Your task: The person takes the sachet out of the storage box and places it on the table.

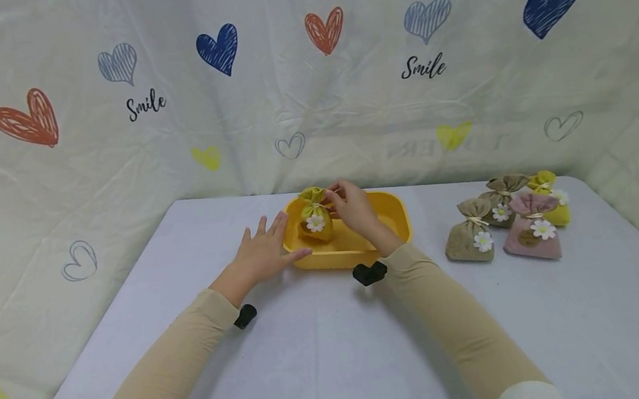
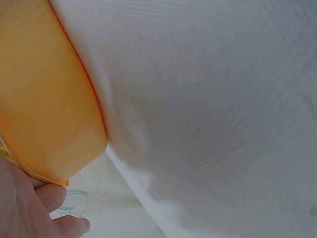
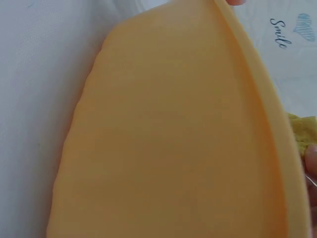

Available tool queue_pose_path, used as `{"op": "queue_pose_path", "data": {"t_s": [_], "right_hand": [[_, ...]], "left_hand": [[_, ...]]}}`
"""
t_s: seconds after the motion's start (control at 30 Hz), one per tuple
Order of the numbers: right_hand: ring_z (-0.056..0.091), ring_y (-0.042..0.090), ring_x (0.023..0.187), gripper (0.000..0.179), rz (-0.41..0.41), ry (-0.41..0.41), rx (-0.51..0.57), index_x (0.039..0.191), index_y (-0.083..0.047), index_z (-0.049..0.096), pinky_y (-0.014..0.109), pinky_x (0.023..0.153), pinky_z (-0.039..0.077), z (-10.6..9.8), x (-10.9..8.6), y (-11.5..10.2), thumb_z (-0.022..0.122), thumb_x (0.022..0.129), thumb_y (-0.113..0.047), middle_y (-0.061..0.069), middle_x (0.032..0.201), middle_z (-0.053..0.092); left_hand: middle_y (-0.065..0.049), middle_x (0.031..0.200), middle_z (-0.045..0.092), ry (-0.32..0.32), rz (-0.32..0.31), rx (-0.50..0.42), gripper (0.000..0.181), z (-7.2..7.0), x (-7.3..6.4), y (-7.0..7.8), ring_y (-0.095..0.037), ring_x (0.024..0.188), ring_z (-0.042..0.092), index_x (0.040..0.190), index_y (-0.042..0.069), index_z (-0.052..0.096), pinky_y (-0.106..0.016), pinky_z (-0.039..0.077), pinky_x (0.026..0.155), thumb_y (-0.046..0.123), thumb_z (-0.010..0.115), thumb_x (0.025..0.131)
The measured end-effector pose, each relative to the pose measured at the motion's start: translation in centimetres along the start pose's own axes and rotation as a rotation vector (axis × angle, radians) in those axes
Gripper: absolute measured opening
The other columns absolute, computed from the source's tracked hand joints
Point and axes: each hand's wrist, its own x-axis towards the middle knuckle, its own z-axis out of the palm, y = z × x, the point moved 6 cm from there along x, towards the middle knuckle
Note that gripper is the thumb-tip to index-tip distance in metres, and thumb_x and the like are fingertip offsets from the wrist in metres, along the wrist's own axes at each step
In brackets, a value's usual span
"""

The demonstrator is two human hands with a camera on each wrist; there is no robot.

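Note:
A yellow drawstring pouch (image 1: 324, 231) with a white daisy on its front stands upright at the left end of a yellow-orange plastic tray (image 1: 333, 262). My right hand (image 1: 355, 210) reaches over the tray and pinches the pouch at its tied neck. In the right wrist view, the tray wall (image 3: 163, 129) hides most of the pouch, leaving its top (image 3: 303, 130) and some fingers at the edge. My left hand (image 1: 261, 253), fingers spread, rests against the tray's left rim. The left wrist view shows its fingertips (image 2: 52, 197) by the tray's corner.
On the right of the white table (image 1: 315, 360) stand several more pouches: a beige one (image 1: 462, 242), a brown one (image 1: 506, 188), a pink one (image 1: 518, 238) and a yellow one (image 1: 561, 216). A white curtain (image 1: 343, 103) printed with hearts hangs behind.

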Motion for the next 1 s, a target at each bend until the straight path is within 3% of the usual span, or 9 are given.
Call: {"op": "queue_pose_path", "data": {"t_s": [1.0], "right_hand": [[0.071, 0.037, 0.102, 0.023, -0.075, -0.033, -0.05, 0.117, 0.002, 0.058, 0.047, 0.083, 0.06, -4.3, -2.7, -1.9, 0.05, 0.11, -0.019, 0.024, 0.114, 0.069]], "left_hand": [[-0.008, 0.171, 0.01, 0.011, 0.007, -0.008, 0.106, 0.0, -0.2, 0.0, -0.042, 0.155, 0.008, 0.165, 0.006, 0.005, -0.066, 0.008, 0.119, 0.077, 0.042, 0.096]]}}
